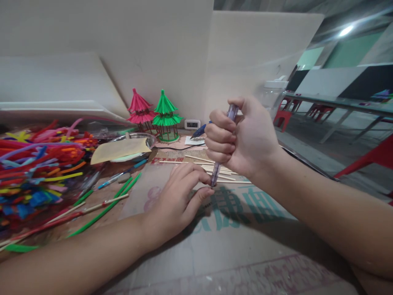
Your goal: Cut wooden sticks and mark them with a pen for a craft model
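My right hand [239, 137] is closed in a fist around a translucent, purplish pen-shaped tool [216, 170]. Its thumb rests on the top end, and the tool points down. The lower tip meets the fingertips of my left hand [179, 190]. Thumb and forefinger of that hand are pinched together at the tip; whatever they hold is too small to make out. Below both hands lies a printed cardboard sheet [190, 254]. Several thin wooden sticks [225, 177] are spread on it just behind the hands.
Coloured pipe cleaners [39, 172] are heaped at the left. A pink tiered model [141, 108] and a green one [166, 114] stand behind, near a small digital clock [192, 124]. A metal bowl [150, 141] bears a yellowish sheet [123, 150]. A clear jar [273, 96] stands behind my right hand.
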`<control>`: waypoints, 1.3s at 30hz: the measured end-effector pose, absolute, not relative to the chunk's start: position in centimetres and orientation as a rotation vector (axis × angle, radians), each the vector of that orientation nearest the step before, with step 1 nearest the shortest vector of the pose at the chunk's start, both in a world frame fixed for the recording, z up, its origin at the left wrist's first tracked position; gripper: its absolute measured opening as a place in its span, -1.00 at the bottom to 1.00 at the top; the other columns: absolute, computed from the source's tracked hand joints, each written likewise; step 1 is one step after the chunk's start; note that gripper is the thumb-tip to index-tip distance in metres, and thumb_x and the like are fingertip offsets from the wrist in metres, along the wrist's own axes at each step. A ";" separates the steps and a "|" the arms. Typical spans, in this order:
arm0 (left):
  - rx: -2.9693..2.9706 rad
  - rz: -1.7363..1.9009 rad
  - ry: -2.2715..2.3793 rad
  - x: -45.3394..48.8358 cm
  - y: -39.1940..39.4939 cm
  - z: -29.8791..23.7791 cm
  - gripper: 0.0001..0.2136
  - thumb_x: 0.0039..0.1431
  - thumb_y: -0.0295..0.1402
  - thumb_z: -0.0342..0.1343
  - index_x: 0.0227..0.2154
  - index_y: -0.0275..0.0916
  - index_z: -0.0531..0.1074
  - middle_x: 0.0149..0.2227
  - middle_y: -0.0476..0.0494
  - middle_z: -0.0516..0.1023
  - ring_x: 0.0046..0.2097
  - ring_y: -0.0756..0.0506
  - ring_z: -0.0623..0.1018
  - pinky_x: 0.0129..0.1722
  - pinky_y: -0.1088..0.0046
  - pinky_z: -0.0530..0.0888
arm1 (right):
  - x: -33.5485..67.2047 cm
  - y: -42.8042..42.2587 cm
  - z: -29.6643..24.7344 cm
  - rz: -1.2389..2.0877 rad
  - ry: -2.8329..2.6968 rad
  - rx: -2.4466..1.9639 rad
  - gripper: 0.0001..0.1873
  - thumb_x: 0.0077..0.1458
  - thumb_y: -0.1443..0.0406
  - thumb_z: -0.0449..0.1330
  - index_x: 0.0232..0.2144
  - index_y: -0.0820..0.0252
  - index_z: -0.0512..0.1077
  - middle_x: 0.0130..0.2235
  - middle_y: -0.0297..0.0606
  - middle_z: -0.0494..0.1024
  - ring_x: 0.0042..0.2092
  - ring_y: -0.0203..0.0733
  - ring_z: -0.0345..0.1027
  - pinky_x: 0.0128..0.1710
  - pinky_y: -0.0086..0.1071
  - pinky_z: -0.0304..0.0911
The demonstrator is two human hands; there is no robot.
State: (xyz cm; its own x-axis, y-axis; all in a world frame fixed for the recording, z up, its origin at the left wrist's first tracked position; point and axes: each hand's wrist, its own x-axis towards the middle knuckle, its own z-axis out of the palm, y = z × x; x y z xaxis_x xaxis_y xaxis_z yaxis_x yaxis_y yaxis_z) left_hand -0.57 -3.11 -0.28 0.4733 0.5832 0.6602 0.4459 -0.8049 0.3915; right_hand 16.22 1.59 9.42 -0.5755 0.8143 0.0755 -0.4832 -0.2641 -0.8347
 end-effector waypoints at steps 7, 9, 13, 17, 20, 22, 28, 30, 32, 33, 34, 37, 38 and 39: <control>2.545 1.231 0.909 -0.6 -3.2 -0.1 -0.96 0.36 -0.43 0.05 -0.24 -0.18 0.36 -0.21 -0.04 0.46 -0.13 -0.07 0.44 -0.08 0.39 0.36 | 15.9 1.2 9.6 1.923 -1.066 -0.464 -0.46 0.26 -0.01 -0.16 -0.65 0.08 -0.19 -0.71 -0.50 -0.15 -0.66 -0.37 -0.38 -0.75 -0.48 -0.24; 2.546 1.235 0.915 -0.6 -3.1 -0.2 -0.95 0.36 -0.43 0.05 -0.25 -0.18 0.35 -0.22 -0.05 0.46 -0.13 -0.08 0.44 -0.09 0.37 0.37 | 15.9 1.4 9.5 1.929 -1.084 -0.463 -0.44 0.27 -0.04 -0.16 -0.66 0.08 -0.17 -0.71 -0.49 -0.13 -0.68 -0.37 -0.34 -0.75 -0.47 -0.22; 2.551 1.241 0.912 -0.6 -3.1 -0.2 -0.96 0.36 -0.42 0.04 -0.25 -0.17 0.35 -0.22 -0.05 0.46 -0.13 -0.08 0.44 -0.09 0.37 0.37 | 16.0 1.5 9.5 1.933 -1.098 -0.456 -0.40 0.27 -0.07 -0.15 -0.67 0.08 -0.16 -0.71 -0.49 -0.12 -0.68 -0.37 -0.32 -0.75 -0.47 -0.20; 2.549 1.236 0.911 -0.6 -3.1 -0.3 -0.95 0.36 -0.43 0.05 -0.25 -0.18 0.35 -0.22 -0.04 0.45 -0.14 -0.07 0.43 -0.09 0.39 0.36 | 16.0 1.4 9.5 1.945 -1.090 -0.431 -0.42 0.28 -0.05 -0.17 -0.67 0.08 -0.18 -0.71 -0.50 -0.17 -0.67 -0.37 -0.36 -0.76 -0.49 -0.23; 2.544 1.235 0.905 -0.5 -3.1 -0.4 -0.96 0.36 -0.44 0.05 -0.24 -0.18 0.35 -0.21 -0.03 0.44 -0.13 -0.06 0.43 -0.08 0.40 0.35 | 16.0 1.6 9.4 1.950 -1.125 -0.397 -0.39 0.24 -0.11 -0.08 -0.67 0.07 -0.16 -0.70 -0.51 -0.15 -0.67 -0.36 -0.33 -0.76 -0.49 -0.17; 2.542 1.233 0.899 -0.5 -3.1 -0.4 -0.96 0.36 -0.44 0.05 -0.24 -0.18 0.35 -0.21 -0.03 0.44 -0.12 -0.06 0.42 -0.08 0.40 0.35 | 16.0 1.7 9.2 1.940 -1.129 -0.391 -0.38 0.23 -0.13 -0.06 -0.66 0.07 -0.14 -0.70 -0.52 -0.15 -0.67 -0.36 -0.34 -0.76 -0.50 -0.17; 2.537 1.224 0.897 -0.6 -3.1 -0.3 -0.95 0.37 -0.43 0.05 -0.25 -0.18 0.34 -0.21 -0.03 0.44 -0.12 -0.06 0.42 -0.09 0.41 0.35 | 16.0 1.6 9.1 1.920 -1.103 -0.418 -0.40 0.26 -0.11 -0.10 -0.66 0.07 -0.10 -0.68 -0.52 -0.16 -0.65 -0.37 -0.36 -0.76 -0.49 -0.18; 2.549 1.231 0.894 -0.6 -3.0 -0.3 -0.96 0.36 -0.44 0.05 -0.25 -0.18 0.34 -0.21 -0.03 0.43 -0.12 -0.06 0.42 -0.08 0.42 0.34 | 15.9 1.4 9.2 1.916 -1.102 -0.423 -0.39 0.26 -0.12 -0.11 -0.66 0.07 -0.11 -0.68 -0.52 -0.16 -0.65 -0.37 -0.35 -0.75 -0.49 -0.19; 2.562 1.236 0.895 -0.5 -3.0 -0.2 -0.96 0.36 -0.45 0.06 -0.24 -0.19 0.34 -0.21 -0.02 0.43 -0.13 -0.05 0.42 -0.08 0.44 0.34 | 15.9 1.3 9.4 1.916 -1.100 -0.427 -0.39 0.26 -0.13 -0.12 -0.66 0.07 -0.12 -0.68 -0.52 -0.17 -0.65 -0.37 -0.36 -0.75 -0.50 -0.20; 2.567 1.237 0.894 -0.5 -3.1 -0.2 -0.96 0.36 -0.45 0.06 -0.24 -0.19 0.34 -0.21 -0.01 0.43 -0.13 -0.04 0.42 -0.07 0.44 0.34 | 15.9 1.3 9.4 1.919 -1.096 -0.429 -0.39 0.27 -0.12 -0.14 -0.66 0.08 -0.14 -0.69 -0.52 -0.18 -0.65 -0.37 -0.37 -0.76 -0.50 -0.21; 2.569 1.235 0.893 -0.5 -3.1 -0.2 -0.95 0.36 -0.45 0.06 -0.24 -0.19 0.34 -0.21 -0.01 0.43 -0.13 -0.04 0.42 -0.07 0.45 0.33 | 15.9 1.3 9.5 1.923 -1.093 -0.431 -0.39 0.28 -0.11 -0.17 -0.66 0.08 -0.15 -0.69 -0.51 -0.19 -0.66 -0.38 -0.37 -0.76 -0.50 -0.23; 2.566 1.227 0.893 -0.6 -3.1 -0.2 -0.95 0.36 -0.46 0.05 -0.25 -0.20 0.34 -0.22 -0.01 0.42 -0.13 -0.03 0.41 -0.08 0.46 0.34 | 16.0 1.4 9.4 1.931 -1.117 -0.417 -0.40 0.30 -0.08 -0.18 -0.66 0.09 -0.15 -0.69 -0.51 -0.17 -0.66 -0.38 -0.35 -0.75 -0.50 -0.22; 2.563 1.229 0.891 -0.6 -3.1 -0.2 -0.95 0.36 -0.46 0.05 -0.25 -0.20 0.34 -0.22 -0.02 0.42 -0.13 -0.04 0.41 -0.07 0.45 0.34 | 16.1 1.5 9.4 1.929 -1.137 -0.408 -0.40 0.30 -0.09 -0.15 -0.66 0.08 -0.14 -0.69 -0.51 -0.15 -0.66 -0.38 -0.34 -0.75 -0.49 -0.19; 2.559 1.229 0.891 -0.6 -3.1 -0.2 -0.95 0.36 -0.46 0.05 -0.25 -0.20 0.34 -0.21 -0.02 0.43 -0.12 -0.04 0.42 -0.07 0.45 0.34 | 16.1 1.6 9.3 1.925 -1.159 -0.399 -0.40 0.28 -0.11 -0.12 -0.65 0.08 -0.12 -0.68 -0.51 -0.14 -0.66 -0.38 -0.32 -0.75 -0.49 -0.17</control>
